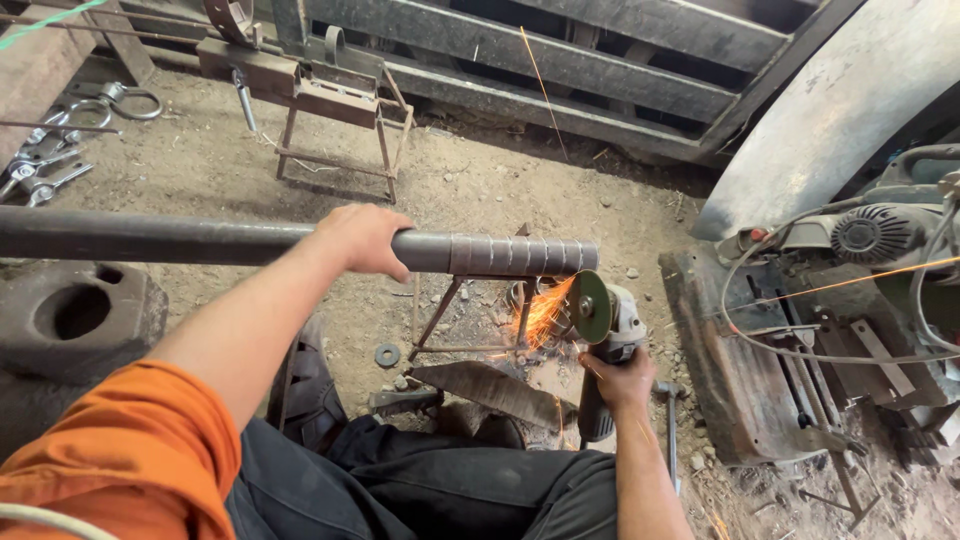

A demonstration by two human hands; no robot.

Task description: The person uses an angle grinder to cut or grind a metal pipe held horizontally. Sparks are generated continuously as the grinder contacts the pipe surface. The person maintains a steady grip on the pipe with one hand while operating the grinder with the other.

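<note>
Steel pipe [200, 240] ran level across your view, its long axis left to right, its ribbed end resting on a small metal stand [470, 310] over the dirt floor [480, 180]. Your left hand [362, 238] was clamped over the pipe, left of that end. Your right hand [622, 378], nearer the end, gripped an angle grinder [600, 330] just below it; the disc [590, 306] met the pipe's end, throwing sparks [545, 312].

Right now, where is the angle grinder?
In the head view, the angle grinder sits right of centre, gripped by the right hand, its disc at the end of the steel pipe, which the left hand steadies.
</note>
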